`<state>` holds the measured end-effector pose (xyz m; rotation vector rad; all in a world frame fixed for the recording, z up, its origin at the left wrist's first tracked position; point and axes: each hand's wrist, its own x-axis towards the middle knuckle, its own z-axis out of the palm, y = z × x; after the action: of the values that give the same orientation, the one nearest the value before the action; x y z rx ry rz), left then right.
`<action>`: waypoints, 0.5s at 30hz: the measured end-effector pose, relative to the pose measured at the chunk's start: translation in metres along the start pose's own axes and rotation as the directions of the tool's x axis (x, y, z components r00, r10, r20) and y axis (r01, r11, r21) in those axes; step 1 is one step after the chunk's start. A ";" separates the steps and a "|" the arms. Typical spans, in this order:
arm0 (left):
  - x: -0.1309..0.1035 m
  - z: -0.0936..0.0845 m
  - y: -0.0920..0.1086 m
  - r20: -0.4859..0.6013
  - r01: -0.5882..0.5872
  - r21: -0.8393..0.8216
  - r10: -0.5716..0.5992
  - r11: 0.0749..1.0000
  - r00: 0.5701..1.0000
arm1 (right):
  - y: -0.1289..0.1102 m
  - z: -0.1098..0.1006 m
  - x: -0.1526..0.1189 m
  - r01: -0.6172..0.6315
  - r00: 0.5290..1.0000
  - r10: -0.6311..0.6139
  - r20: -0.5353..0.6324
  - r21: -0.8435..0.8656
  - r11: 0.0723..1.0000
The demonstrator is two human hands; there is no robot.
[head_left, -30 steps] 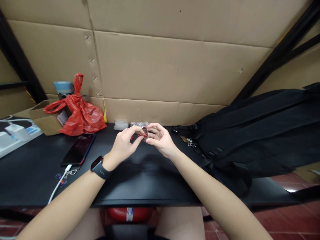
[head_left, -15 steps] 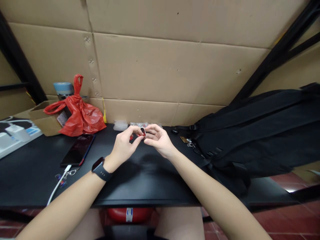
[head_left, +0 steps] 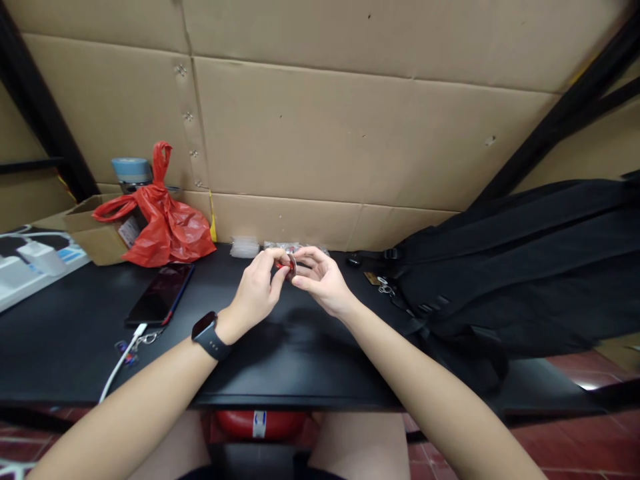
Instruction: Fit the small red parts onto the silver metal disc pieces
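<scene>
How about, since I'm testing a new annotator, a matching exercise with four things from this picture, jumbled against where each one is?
Things:
1. Plastic bag
2. Watch
3. Round piece
4. Backpack

Places:
A. Between the left hand and the right hand
B. Far right
C. In front of the blue lid
D. Around the left wrist

Pairs: 1-C, 2-D, 3-A, 4-B

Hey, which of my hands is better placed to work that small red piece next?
Probably your left hand: it pinches the red piece, while your right hand holds the small round object beside it.
</scene>
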<state>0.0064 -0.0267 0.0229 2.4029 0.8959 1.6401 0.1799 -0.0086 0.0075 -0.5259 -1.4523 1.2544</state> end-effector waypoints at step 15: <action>0.002 -0.004 0.000 0.014 0.046 0.009 -0.046 0.999 0.999 | 0.002 0.010 -0.002 0.022 0.991 -0.025 -0.132 -0.025 0.999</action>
<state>0.0033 -0.0269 0.0260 2.3777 0.9503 1.6050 0.1711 -0.0135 0.0060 -0.5951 -1.3594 1.1626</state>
